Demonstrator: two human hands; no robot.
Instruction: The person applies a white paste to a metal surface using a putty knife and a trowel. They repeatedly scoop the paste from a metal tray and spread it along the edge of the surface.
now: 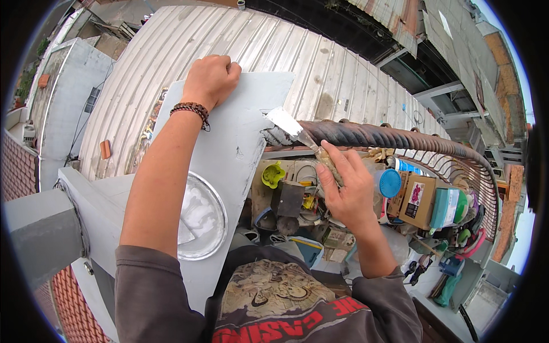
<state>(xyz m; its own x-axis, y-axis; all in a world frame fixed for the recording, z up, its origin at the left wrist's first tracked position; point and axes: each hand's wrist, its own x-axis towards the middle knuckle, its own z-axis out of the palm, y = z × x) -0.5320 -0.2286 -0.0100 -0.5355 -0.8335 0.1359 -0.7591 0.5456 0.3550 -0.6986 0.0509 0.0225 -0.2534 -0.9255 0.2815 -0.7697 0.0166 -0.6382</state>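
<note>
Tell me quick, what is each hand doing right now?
Left hand: closed in a fist, resting on the top of the grey plastered wall.
Right hand: closed around the handle of a putty knife.

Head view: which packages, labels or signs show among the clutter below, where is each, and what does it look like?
Cardboard box: right of the right hand, brown, with a pink-and-white picture label on its face.
Teal carton: just right of the cardboard box, upright, rectangular.
Round blue lid: between right hand and cardboard box.
No signs or screens visible.

Left hand (210, 79) on ledge (229, 148), dish (200, 220) behind it, scraper (289, 127) at ledge's right edge
</note>
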